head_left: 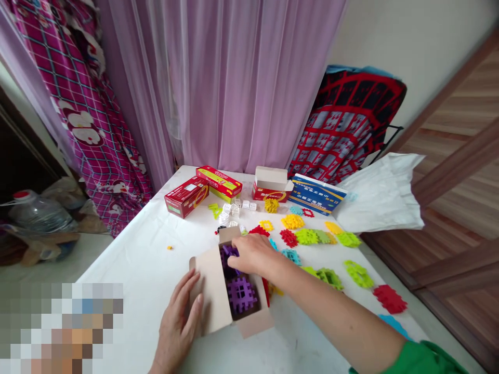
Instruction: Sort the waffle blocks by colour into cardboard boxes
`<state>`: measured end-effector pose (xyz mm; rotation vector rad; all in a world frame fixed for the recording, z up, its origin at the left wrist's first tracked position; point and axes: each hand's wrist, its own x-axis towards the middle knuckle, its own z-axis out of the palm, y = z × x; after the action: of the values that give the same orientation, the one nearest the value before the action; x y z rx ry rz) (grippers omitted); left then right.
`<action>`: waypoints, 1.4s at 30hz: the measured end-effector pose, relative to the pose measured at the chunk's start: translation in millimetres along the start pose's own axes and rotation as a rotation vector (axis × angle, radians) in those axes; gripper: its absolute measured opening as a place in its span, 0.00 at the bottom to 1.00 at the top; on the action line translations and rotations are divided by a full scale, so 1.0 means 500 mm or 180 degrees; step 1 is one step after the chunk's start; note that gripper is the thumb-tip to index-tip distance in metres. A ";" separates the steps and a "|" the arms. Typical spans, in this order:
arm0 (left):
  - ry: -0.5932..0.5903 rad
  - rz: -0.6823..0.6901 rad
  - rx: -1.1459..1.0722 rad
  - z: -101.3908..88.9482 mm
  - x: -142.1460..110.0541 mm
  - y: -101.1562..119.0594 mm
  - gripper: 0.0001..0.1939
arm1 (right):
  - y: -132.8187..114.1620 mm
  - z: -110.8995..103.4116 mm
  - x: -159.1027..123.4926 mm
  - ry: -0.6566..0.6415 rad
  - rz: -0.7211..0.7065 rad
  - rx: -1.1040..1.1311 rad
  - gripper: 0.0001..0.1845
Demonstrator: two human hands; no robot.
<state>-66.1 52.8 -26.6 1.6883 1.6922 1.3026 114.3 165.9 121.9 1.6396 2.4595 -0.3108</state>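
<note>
An open cardboard box (212, 291) lies on the white table (148, 259) in front of me, with purple interlocking plastic pieces (241, 295) inside. My left hand (179, 322) rests flat against the box's left flap, fingers stretched out. My right hand (255, 254) reaches over the far end of the box, its fingers curled down onto a purple piece (228, 253) there. Whether it grips the piece I cannot make out.
Loose red, yellow, green, blue and white pieces (312, 236) are scattered across the table to the right. Two closed red boxes (187, 196) (219, 182), one open box (271, 185), a blue booklet (317, 195) and a white bag (380, 195) sit at the far edge. Curtains hang behind.
</note>
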 end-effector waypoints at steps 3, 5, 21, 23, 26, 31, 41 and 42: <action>0.0066 -0.0042 -0.0124 0.003 -0.001 -0.005 0.21 | -0.023 0.015 0.004 0.0062 0.0158 -0.0035 0.21; 0.0102 -0.0031 -0.0181 0.004 -0.001 -0.005 0.21 | -0.029 0.019 0.011 0.0091 0.0266 -0.0036 0.21; 0.0146 0.0097 -0.0122 0.010 -0.002 0.000 0.20 | 0.003 0.032 -0.045 0.0480 -0.0222 0.0175 0.20; 0.0187 0.0111 -0.0112 0.013 -0.001 -0.005 0.21 | -0.003 0.041 -0.037 0.0461 -0.0318 0.0064 0.21; 0.0214 0.0101 -0.0130 0.017 -0.002 -0.010 0.21 | -0.011 0.051 -0.029 0.0445 -0.0308 0.0003 0.21; 0.0205 0.0098 -0.0160 0.016 -0.003 -0.013 0.21 | -0.011 0.068 -0.030 0.0593 -0.0343 -0.0013 0.20; 0.0275 0.0103 0.0124 -0.012 -0.017 0.005 0.22 | -0.002 0.060 -0.042 0.0817 -0.0301 0.0185 0.16; 0.0313 0.0127 0.0326 -0.032 -0.023 0.005 0.22 | 0.003 0.056 -0.049 0.0856 -0.0309 0.0250 0.16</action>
<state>-75.8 36.5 -20.6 1.7499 1.8184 1.3588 126.1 137.2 100.9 1.6950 2.7628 -0.2136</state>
